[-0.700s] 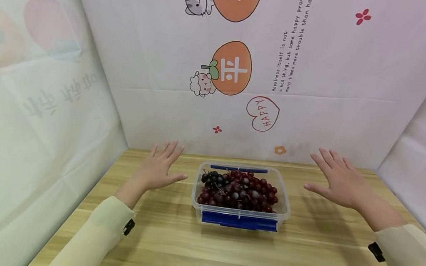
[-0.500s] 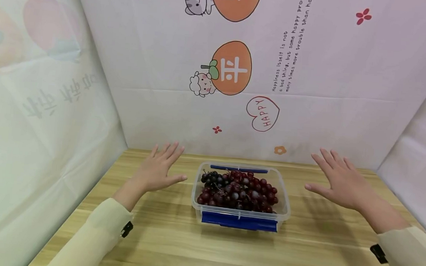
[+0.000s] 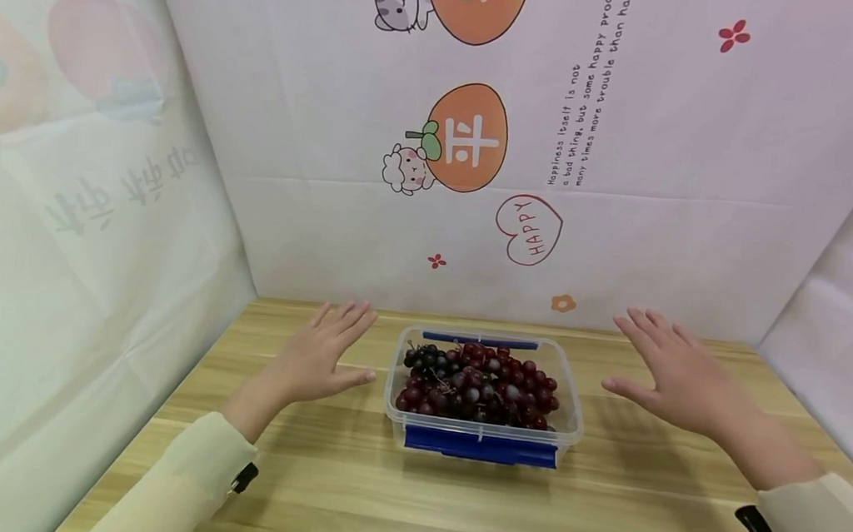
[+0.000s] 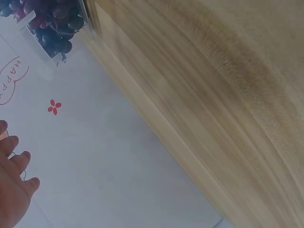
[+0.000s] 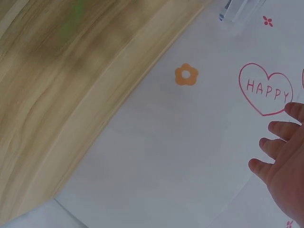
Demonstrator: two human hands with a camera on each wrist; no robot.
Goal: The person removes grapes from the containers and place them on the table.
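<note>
Between the two hands stands a clear plastic container [image 3: 392,393] with blue side clips, its top uncovered. Dark red and black grapes [image 3: 485,383] fill much of it. To its left, my left hand [image 3: 317,362] is held with fingers straight and thumb pointing toward the container, touching nothing. On the other side my right hand [image 3: 680,382] has its fingers extended and holds nothing. The left wrist view catches the grapes [image 4: 54,23] at the top left and part of the left hand [image 4: 14,180]. In the right wrist view, the right hand [image 5: 285,161] shows at the right edge.
A light wooden table [image 3: 407,515] lies beneath everything. Behind it rises a white printed sheet [image 3: 311,207] with cartoon fruit, and more white sheeting [image 3: 92,315] hangs at the left. Black bands circle both sleeves [image 3: 185,468].
Both hands have dropped slightly in the head view, and the right has shifted a little left toward the container. The container and grapes stay in place.
</note>
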